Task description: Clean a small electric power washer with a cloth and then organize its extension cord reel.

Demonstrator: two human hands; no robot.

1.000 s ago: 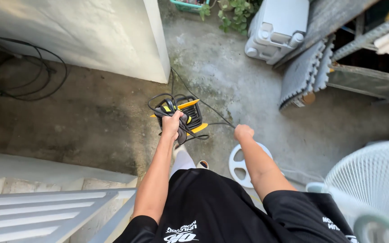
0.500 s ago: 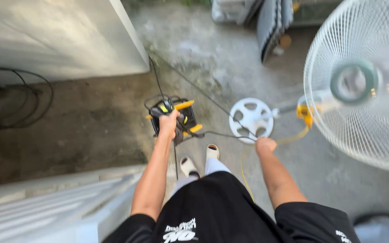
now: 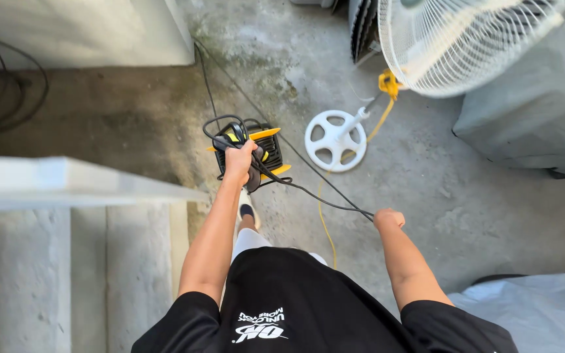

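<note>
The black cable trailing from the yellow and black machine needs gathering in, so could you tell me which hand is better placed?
Probably the right hand: it already grips the black cable, while the left hand carries the yellow and black machine.

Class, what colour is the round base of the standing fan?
White. The fan base lies on the concrete floor; the head view shows it clearly.

Stained concrete floor [image 3: 426, 196] in daylight. White wall [image 3: 80, 29] at eleven o'clock, pale steps [image 3: 67, 261] at eight, white fan [image 3: 465, 39] at one, grey cover [image 3: 537, 117] at two.
</note>
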